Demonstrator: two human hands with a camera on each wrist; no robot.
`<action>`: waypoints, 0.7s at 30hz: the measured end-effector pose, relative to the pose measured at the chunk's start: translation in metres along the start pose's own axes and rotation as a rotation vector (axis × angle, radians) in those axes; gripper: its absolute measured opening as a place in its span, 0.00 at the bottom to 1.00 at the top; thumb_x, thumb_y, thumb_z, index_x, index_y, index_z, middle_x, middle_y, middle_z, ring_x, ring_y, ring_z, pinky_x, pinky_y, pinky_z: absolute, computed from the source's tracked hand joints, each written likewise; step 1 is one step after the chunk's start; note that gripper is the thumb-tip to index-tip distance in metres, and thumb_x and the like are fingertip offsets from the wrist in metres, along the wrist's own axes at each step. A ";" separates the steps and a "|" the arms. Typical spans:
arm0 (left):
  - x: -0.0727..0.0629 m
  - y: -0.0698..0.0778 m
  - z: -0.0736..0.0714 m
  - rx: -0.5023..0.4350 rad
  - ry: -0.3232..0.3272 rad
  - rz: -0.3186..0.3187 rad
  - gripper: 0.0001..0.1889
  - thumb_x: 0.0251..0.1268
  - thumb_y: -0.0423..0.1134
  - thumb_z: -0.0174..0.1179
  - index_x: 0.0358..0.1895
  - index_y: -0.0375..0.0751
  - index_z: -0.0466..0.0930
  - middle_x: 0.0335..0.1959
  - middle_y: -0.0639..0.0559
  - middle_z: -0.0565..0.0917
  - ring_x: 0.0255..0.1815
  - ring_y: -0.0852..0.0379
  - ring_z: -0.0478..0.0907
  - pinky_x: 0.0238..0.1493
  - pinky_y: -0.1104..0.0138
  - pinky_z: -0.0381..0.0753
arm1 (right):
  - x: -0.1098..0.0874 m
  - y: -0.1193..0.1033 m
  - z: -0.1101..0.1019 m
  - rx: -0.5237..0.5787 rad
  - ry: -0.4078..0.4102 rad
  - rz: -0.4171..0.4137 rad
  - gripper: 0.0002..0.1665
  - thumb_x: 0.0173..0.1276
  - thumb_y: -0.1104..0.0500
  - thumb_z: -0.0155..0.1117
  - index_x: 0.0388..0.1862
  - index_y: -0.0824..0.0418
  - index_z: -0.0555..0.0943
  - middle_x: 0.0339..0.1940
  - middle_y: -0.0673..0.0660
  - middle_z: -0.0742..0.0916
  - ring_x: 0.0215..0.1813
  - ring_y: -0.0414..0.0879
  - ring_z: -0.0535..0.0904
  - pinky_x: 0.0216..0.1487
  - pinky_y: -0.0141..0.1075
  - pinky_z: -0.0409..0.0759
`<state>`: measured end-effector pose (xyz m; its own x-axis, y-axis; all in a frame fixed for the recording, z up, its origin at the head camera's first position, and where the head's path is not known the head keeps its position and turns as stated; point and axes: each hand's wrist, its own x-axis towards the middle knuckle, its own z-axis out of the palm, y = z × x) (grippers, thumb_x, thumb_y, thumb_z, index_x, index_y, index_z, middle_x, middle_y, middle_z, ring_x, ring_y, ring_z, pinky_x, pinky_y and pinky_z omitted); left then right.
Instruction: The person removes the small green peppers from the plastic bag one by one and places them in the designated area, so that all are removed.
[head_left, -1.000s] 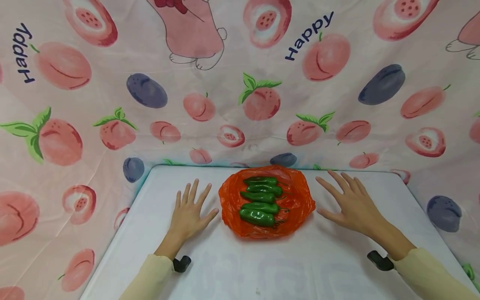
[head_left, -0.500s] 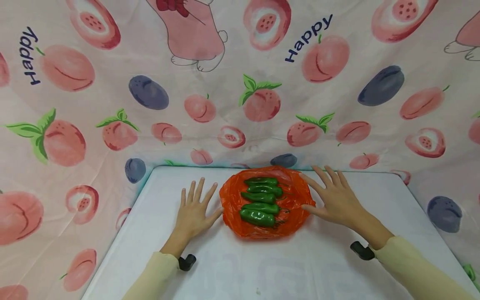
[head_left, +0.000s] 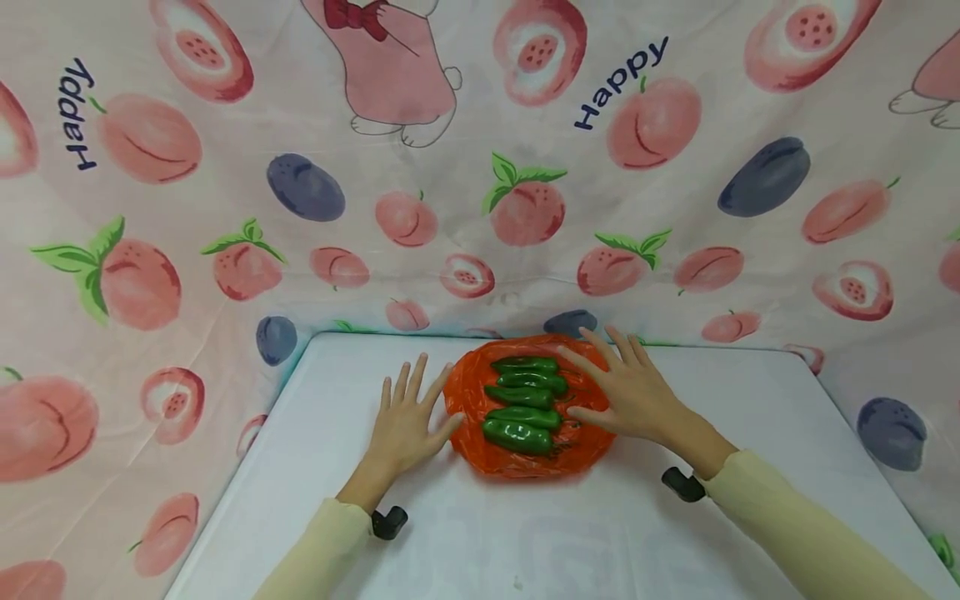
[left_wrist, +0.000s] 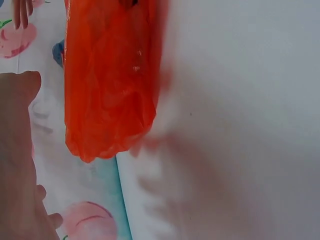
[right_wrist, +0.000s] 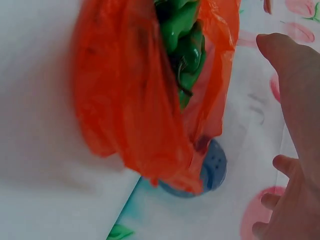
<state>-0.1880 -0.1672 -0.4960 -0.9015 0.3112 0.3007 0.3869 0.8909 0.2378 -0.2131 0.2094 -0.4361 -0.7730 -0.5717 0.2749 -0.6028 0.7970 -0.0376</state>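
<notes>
Several green peppers (head_left: pixel 522 416) lie in a column in an orange-red plastic bag (head_left: pixel 480 462), their stems toward the right. My left hand (head_left: pixel 407 429) is at the bag's left edge, fingers spread, thumb tip overlapping the rim in the head view. Over the bag's right side my right hand (head_left: pixel 637 392) spreads its fingers, the thumb near the pepper stems. The left wrist view shows the bag (left_wrist: pixel 107 85) apart from the thumb (left_wrist: pixel 30 85). In the right wrist view, peppers (right_wrist: pixel 182 45) show in the bag's opening, with the hand (right_wrist: pixel 300 130) beside it. Neither hand grips anything.
A white table (head_left: pixel 540 542) carries the bag near its back edge. Behind and around it hangs a cloth (head_left: pixel 420 275) printed with peaches and blue fruit. Each wrist wears a small black camera, seen at the left sleeve (head_left: pixel 390 522) and right sleeve (head_left: pixel 683 484).
Both hands have moved inward toward the bag. The right hand has come left from beside the bag to over its right side; the left hand has come right to its edge.
</notes>
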 end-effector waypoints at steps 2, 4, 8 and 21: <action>0.001 0.003 0.001 -0.028 -0.003 -0.006 0.42 0.70 0.68 0.53 0.83 0.58 0.56 0.84 0.40 0.49 0.81 0.31 0.49 0.75 0.31 0.48 | 0.005 -0.004 0.002 0.018 0.005 -0.020 0.56 0.59 0.30 0.73 0.82 0.43 0.61 0.82 0.64 0.61 0.79 0.74 0.52 0.72 0.74 0.53; 0.002 0.005 0.002 -0.054 -0.001 -0.009 0.42 0.70 0.67 0.54 0.83 0.58 0.55 0.84 0.39 0.50 0.78 0.29 0.56 0.74 0.32 0.54 | 0.010 -0.007 0.004 0.045 0.003 -0.037 0.56 0.59 0.32 0.74 0.82 0.43 0.62 0.81 0.64 0.62 0.79 0.74 0.53 0.72 0.74 0.55; 0.003 0.009 0.004 -0.127 -0.027 -0.042 0.42 0.71 0.67 0.54 0.83 0.59 0.53 0.84 0.39 0.48 0.71 0.27 0.66 0.69 0.33 0.66 | 0.020 -0.014 0.008 0.099 -0.007 -0.076 0.54 0.60 0.35 0.76 0.81 0.44 0.63 0.81 0.64 0.64 0.78 0.73 0.56 0.72 0.72 0.58; 0.004 0.015 0.009 -0.416 -0.110 -0.169 0.43 0.71 0.62 0.59 0.84 0.60 0.50 0.79 0.38 0.60 0.57 0.37 0.80 0.51 0.42 0.84 | 0.054 -0.031 0.024 0.277 -0.187 -0.107 0.47 0.66 0.42 0.74 0.81 0.47 0.65 0.73 0.59 0.74 0.70 0.63 0.69 0.66 0.63 0.73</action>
<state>-0.1875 -0.1501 -0.4997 -0.9653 0.2261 0.1309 0.2570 0.7311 0.6321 -0.2407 0.1490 -0.4430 -0.7096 -0.6957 0.1118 -0.6937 0.6619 -0.2840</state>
